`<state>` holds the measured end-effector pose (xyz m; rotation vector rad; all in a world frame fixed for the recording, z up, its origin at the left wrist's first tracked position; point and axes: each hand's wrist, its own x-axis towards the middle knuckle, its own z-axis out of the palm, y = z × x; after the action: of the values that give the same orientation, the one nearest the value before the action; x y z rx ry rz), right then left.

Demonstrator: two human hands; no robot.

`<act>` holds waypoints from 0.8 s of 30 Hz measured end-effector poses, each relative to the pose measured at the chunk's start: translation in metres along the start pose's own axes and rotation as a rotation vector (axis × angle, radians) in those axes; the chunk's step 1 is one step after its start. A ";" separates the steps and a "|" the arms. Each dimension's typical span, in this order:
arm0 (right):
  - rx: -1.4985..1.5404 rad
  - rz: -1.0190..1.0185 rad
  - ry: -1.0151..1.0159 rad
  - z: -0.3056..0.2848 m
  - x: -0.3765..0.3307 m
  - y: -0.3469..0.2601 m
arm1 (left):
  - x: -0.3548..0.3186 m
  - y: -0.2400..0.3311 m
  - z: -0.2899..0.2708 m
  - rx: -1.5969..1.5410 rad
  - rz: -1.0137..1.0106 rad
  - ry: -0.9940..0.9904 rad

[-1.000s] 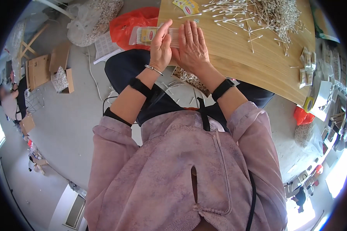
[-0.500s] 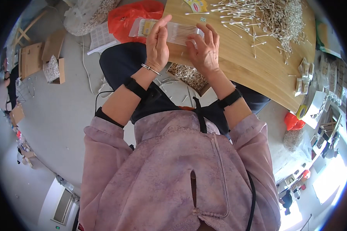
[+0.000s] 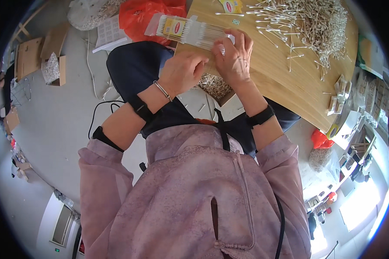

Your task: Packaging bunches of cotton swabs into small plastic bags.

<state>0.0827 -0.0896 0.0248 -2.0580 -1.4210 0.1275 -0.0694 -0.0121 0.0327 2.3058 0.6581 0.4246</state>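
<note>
A clear plastic pack of cotton swabs (image 3: 199, 33) lies along the table's near left edge, the swabs in a row with a yellow label (image 3: 174, 27) toward its left end. At its right end, my right hand (image 3: 234, 58) is closed, fingers bent over the plastic and gripping it. My left hand (image 3: 183, 73) is curled just below the pack, by the table edge, apart from it; whatever its fingers may hold is hidden. Beneath my hands, a cardboard box (image 3: 226, 99) holds many loose cotton swabs (image 3: 215, 85).
A large heap of cotton swabs (image 3: 322, 26) covers the table's (image 3: 281, 82) far right, with stray ones around it. A yellow card (image 3: 231, 6) lies at the back. Small filled packs (image 3: 340, 97) stand at the right edge. A red plastic bag (image 3: 136, 19) is left of the table.
My left hand has come away from the pack, down toward me, and its fingers have curled. The yellow label now shows. My right hand stays at the pack's right end.
</note>
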 end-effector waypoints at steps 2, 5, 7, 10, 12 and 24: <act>-0.033 0.014 -0.003 -0.001 0.002 -0.001 | 0.004 0.003 0.000 0.008 -0.020 -0.029; -0.025 0.012 -0.049 -0.002 0.003 -0.001 | 0.004 0.002 0.001 0.014 -0.036 -0.037; -0.022 0.014 -0.062 -0.002 0.005 -0.003 | 0.004 0.002 0.001 0.010 -0.032 -0.017; -0.018 0.003 -0.072 -0.002 0.004 -0.001 | 0.004 0.003 0.000 -0.006 -0.048 -0.028; -0.015 -0.013 -0.067 0.000 0.002 0.002 | 0.006 0.003 0.001 -0.115 -0.152 -0.033; 0.050 -0.029 0.073 -0.016 0.001 -0.001 | 0.032 0.015 -0.004 -0.800 -0.442 0.185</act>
<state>0.0891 -0.0956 0.0382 -1.9804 -1.3893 0.0750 -0.0399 -0.0013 0.0493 1.3367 0.8670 0.5637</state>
